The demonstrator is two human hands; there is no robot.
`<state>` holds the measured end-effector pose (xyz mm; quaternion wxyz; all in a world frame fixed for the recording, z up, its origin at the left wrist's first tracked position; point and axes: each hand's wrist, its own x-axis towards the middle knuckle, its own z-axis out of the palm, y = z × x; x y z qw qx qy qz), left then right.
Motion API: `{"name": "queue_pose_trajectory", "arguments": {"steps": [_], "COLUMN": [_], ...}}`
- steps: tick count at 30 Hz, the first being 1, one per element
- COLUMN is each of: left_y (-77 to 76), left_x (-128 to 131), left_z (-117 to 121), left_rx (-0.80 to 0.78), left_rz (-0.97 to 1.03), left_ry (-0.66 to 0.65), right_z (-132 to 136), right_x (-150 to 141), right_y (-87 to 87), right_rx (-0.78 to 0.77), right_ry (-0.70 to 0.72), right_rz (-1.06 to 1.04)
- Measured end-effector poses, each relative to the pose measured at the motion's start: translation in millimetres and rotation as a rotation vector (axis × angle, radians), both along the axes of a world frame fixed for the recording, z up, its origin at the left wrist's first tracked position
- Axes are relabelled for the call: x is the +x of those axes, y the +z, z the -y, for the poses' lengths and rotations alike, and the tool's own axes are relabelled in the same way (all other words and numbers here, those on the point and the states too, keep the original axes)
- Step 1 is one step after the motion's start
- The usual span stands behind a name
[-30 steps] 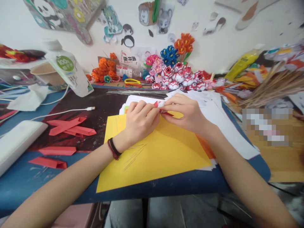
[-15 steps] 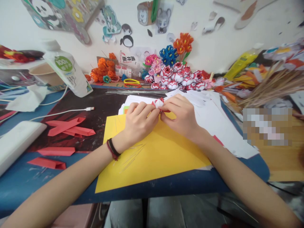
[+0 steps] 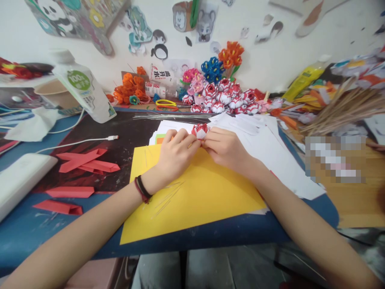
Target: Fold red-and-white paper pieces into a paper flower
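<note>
A small red-and-white folded paper flower [image 3: 200, 130] sits between the fingertips of both hands, just above a yellow paper sheet [image 3: 195, 196]. My left hand [image 3: 174, 154] pinches it from the left; a dark band circles that wrist. My right hand [image 3: 225, 148] grips it from the right, fingers curled. Thin wires [image 3: 167, 196] lie on the yellow sheet near my left wrist. White paper sheets [image 3: 270, 148] spread under and right of my right hand.
Folded red paper strips [image 3: 87, 160] lie at the left. A white bottle [image 3: 84, 92], a white cable [image 3: 75, 142], finished paper flowers [image 3: 222, 100], yellow scissors [image 3: 165, 104] and long wires [image 3: 168, 117] stand behind. Sticks [image 3: 345, 108] are piled right.
Both hands have closed in around the paper piece, which now shows as a compact red-and-white flower. My right hand moved left and slightly down toward my left.
</note>
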<state>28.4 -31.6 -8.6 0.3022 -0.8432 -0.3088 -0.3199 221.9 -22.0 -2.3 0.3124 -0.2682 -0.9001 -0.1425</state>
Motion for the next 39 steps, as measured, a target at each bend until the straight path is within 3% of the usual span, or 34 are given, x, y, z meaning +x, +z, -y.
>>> {"name": "queue_pose_trajectory", "arguments": {"steps": [9,14,21,30,39], "left_y": [0.8,1.7,0.6,0.2,1.6], "left_x": [1.7,3.5,2.9,1.5,5.3], "left_z": [0.7,1.7,1.4,-0.5,6.1], "left_rx": [0.011,-0.022,-0.044,-0.018,-0.057], "left_rz": [-0.075,-0.109,0.001,0.063,-0.008], "left_ry": [-0.012,0.032,0.141,0.129,0.108], "right_z": [-0.7,0.6,2.0,5.0,1.3], "right_x": [1.6,-0.3,0.7,-3.5,2.6], "right_y": [1.3,2.2,2.0,5.2,2.6], "right_rx": [-0.024,0.043,0.017,0.020,0.013], "right_ry": [0.042,0.066,-0.067,-0.192,-0.094], "right_rz": [-0.012,0.021,-0.168,-0.191,-0.060]}}
